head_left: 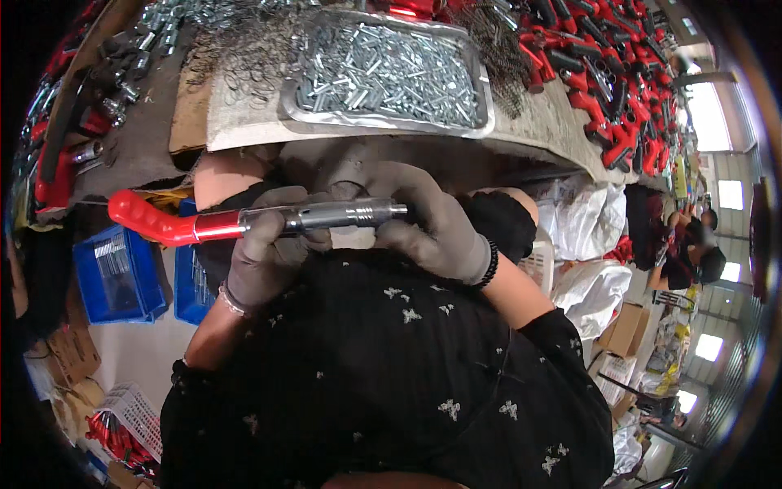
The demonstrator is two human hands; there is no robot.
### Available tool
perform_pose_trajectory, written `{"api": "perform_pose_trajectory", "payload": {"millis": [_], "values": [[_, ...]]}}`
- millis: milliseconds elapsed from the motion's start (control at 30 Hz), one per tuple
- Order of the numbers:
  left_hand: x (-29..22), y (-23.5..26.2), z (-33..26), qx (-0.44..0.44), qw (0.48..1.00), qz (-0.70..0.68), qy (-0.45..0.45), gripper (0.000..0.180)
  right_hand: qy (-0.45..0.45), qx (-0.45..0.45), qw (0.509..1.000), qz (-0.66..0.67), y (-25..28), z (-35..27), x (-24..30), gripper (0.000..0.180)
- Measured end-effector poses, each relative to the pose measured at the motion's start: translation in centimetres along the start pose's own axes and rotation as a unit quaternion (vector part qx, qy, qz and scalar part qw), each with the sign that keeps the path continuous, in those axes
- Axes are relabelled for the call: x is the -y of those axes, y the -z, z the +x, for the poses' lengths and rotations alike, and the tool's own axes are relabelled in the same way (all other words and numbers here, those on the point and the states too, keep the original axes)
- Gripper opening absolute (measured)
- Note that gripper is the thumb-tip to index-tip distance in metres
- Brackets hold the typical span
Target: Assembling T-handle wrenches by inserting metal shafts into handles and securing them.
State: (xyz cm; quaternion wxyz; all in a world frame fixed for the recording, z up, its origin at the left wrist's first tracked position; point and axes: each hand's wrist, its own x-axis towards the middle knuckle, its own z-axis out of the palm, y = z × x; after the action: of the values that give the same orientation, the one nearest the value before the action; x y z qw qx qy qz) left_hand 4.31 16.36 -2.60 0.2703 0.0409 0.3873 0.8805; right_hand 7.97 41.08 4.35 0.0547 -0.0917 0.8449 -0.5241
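In front of my lap a tool with a red curved handle point(163, 222) and a shiny metal barrel point(342, 215) lies crosswise, its handle pointing left. My left hand point(273, 240), in a grey glove, is closed around the barrel near the red part. Around the barrel's right tip curves my gloved right hand point(436, 224), thumb below and fingers above, with a dark gap between them. Whether it touches the tip is hard to see. Just beyond the barrel, below the table edge, stands a grey cylindrical metal piece point(349, 171).
A metal tray point(487, 114) of small silvery pins rests on the cloth-covered table point(244, 122). Wire springs point(244, 77) lie left of it. Red and black tool bodies point(623, 106) pile up at right. Blue bins point(122, 277) stand at left, white sacks point(590, 297) at right.
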Motion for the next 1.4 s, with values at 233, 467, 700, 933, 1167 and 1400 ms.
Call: {"api": "perform_pose_trajectory", "payload": {"millis": [233, 467, 700, 933, 1167, 1400], "values": [[1.3, -1.7, -0.6, -0.014, 0.999, -0.031, 0.032, 0.049, -0.001, 0.040, 0.998, -0.043, 1.1, -1.9, -3.9, 0.048], [2.2, -1.3, -1.1, -0.034, 0.998, 0.006, 0.058, 0.048, -0.057, -0.089, 0.993, 0.061, 0.3, -3.0, -2.4, 0.045], [2.0, -1.3, -0.4, -0.035, 0.988, 0.143, 0.039, 0.050, 0.002, -0.130, 0.990, 0.059, -1.3, -3.4, -3.8, 0.051], [2.2, -0.9, -0.4, -0.060, 0.992, -0.042, 0.100, 0.048, -0.182, -0.103, 0.967, 0.147, -0.6, -3.0, -3.5, 0.061], [1.4, -1.0, -0.2, 0.025, 0.983, 0.168, 0.066, 0.036, -0.095, 0.066, 0.992, -0.042, -0.7, -3.2, -6.3, 0.032], [5.0, 1.9, 2.9, 0.062, 0.935, 0.349, -0.013, 0.019, -0.064, -0.217, 0.974, 0.024, 4.9, -3.2, -0.1, 0.046]]}}
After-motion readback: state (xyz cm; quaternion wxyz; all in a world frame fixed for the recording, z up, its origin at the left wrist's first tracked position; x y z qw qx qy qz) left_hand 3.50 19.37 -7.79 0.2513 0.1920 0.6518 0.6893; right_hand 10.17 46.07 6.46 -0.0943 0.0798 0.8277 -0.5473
